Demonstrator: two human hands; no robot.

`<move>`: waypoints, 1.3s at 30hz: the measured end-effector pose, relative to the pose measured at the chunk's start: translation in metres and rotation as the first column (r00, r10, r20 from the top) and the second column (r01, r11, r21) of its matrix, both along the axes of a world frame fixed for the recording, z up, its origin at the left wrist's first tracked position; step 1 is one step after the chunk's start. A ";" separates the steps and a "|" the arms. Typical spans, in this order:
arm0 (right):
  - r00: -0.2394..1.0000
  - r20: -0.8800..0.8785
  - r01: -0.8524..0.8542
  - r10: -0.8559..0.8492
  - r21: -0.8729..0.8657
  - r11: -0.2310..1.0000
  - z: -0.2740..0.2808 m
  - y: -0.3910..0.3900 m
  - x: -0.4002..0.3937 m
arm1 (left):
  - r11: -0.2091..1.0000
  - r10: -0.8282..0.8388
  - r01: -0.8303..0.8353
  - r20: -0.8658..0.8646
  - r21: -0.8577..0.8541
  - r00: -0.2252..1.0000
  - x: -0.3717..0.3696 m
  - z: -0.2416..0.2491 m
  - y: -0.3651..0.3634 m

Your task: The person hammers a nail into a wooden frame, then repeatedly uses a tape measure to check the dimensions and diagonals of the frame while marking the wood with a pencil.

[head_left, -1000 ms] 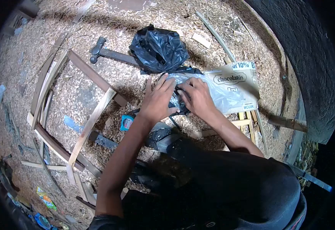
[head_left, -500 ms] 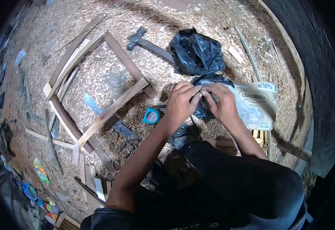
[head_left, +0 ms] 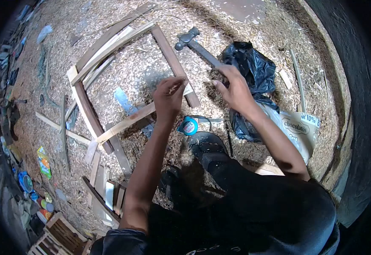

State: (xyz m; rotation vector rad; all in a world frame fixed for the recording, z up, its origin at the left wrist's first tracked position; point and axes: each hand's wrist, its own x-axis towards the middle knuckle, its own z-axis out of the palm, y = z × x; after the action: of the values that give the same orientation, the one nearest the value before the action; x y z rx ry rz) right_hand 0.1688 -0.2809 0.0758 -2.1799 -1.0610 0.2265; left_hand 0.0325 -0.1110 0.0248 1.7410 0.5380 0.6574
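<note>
My left hand is closed in a pinch above the corner of a wooden frame; whatever its fingertips hold is too small to name. My right hand reaches to the handle end of a ball-peen hammer, fingers stretched out at the handle and thumb apart. The hammer lies on the shavings with its head pointing away to the left. A crumpled black plastic bag sits just beyond my right hand, partly covered by it. Near my shoe rests a teal tape measure.
A printed "chocolatos" carton lies to the right, under my right forearm. A hand saw lies partly beneath the frame. Loose wood strips and offcuts are scattered to the left. Wood shavings cover the ground.
My hands, together at the black bags before, have separated. The left has moved to the frame's corner, the right to the hammer's handle. The whole view has shifted.
</note>
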 end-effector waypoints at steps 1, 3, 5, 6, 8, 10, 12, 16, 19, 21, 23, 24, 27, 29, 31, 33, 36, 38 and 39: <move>1.000 0.015 0.005 -0.005 -0.034 0.999 -0.005 0.003 0.005 | 1.000 -0.005 0.005 -0.007 0.001 1.000 0.000 -0.003 0.002; 0.995 0.094 -0.021 0.027 -0.065 0.998 -0.021 0.009 0.012 | 1.000 -0.009 0.009 -0.027 -0.015 1.000 0.002 -0.007 0.005; 0.987 0.160 -0.019 0.035 -0.100 0.995 -0.031 0.009 0.020 | 0.999 -0.011 0.008 -0.065 -0.051 0.998 0.000 -0.013 0.005; 0.982 0.184 -0.009 0.031 -0.118 0.993 -0.033 0.010 0.021 | 0.999 -0.014 0.012 -0.077 -0.038 0.997 0.000 -0.014 0.005; 0.984 0.179 0.005 0.018 -0.128 0.992 -0.036 0.012 0.022 | 1.000 -0.019 0.018 -0.100 -0.011 0.995 0.001 -0.015 0.006; 0.993 0.122 0.016 -0.001 -0.115 0.993 -0.038 0.012 0.023 | 0.999 -0.019 0.022 -0.108 0.027 0.994 0.001 -0.012 0.006; 0.993 0.122 0.009 0.003 -0.092 0.996 -0.041 0.012 0.024 | 0.997 -0.013 0.021 -0.116 0.068 0.993 0.001 -0.011 0.006; 0.991 0.132 0.004 0.005 -0.066 0.998 -0.044 0.011 0.026 | 0.994 -0.003 0.019 -0.145 0.107 0.989 0.001 -0.013 0.005; 0.993 0.120 0.006 0.003 -0.072 0.997 -0.043 0.011 0.026 | 0.994 0.005 0.011 -0.144 0.107 0.990 0.002 -0.014 0.004; 0.990 0.144 0.014 -0.007 -0.051 0.999 -0.046 0.012 0.026 | 0.994 0.004 0.010 -0.136 0.105 0.991 0.002 -0.016 0.005; 0.990 0.139 0.021 -0.014 -0.045 0.999 -0.047 0.012 0.027 | 0.995 -0.008 0.021 -0.129 0.097 0.992 0.002 -0.021 0.006; 0.992 0.122 0.023 -0.017 -0.051 0.998 -0.045 0.012 0.027 | 0.995 -0.002 0.016 -0.136 0.102 0.991 0.002 -0.021 0.006; 0.994 0.111 0.030 -0.025 -0.045 0.999 -0.046 0.012 0.027 | 0.990 0.015 0.006 -0.150 0.144 0.989 0.000 -0.021 0.005; 0.993 0.115 0.030 -0.025 -0.041 0.999 -0.047 0.013 0.028 | 0.977 0.024 0.009 -0.153 0.211 0.988 0.000 -0.024 0.006; 0.993 0.115 0.029 -0.024 -0.044 0.999 -0.048 0.013 0.029 | 0.975 0.030 0.003 -0.141 0.223 0.990 0.000 -0.024 0.005; 0.993 0.113 0.038 -0.032 -0.047 0.998 -0.049 0.013 0.028 | 0.963 0.019 0.017 -0.130 0.269 0.991 -0.001 -0.023 0.004; 0.993 0.110 0.045 -0.041 -0.031 0.999 -0.048 0.016 0.027 | 0.919 -0.018 0.054 -0.096 0.392 0.995 0.002 -0.025 0.005; 0.975 0.219 0.049 -0.042 -0.027 0.998 -0.047 0.021 0.025 | 0.879 -0.041 0.063 -0.057 0.473 0.998 0.003 -0.032 0.007; 0.945 0.326 0.052 -0.039 -0.032 0.998 -0.043 0.024 0.021 | 0.872 -0.048 0.067 -0.051 0.485 0.998 0.002 -0.031 0.007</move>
State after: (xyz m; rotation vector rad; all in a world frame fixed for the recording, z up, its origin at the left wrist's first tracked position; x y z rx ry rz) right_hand 0.1900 -0.2565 0.0333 -2.3278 -1.1901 -0.1414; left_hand 0.0348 -0.1040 -0.0066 2.2385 0.3597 0.7643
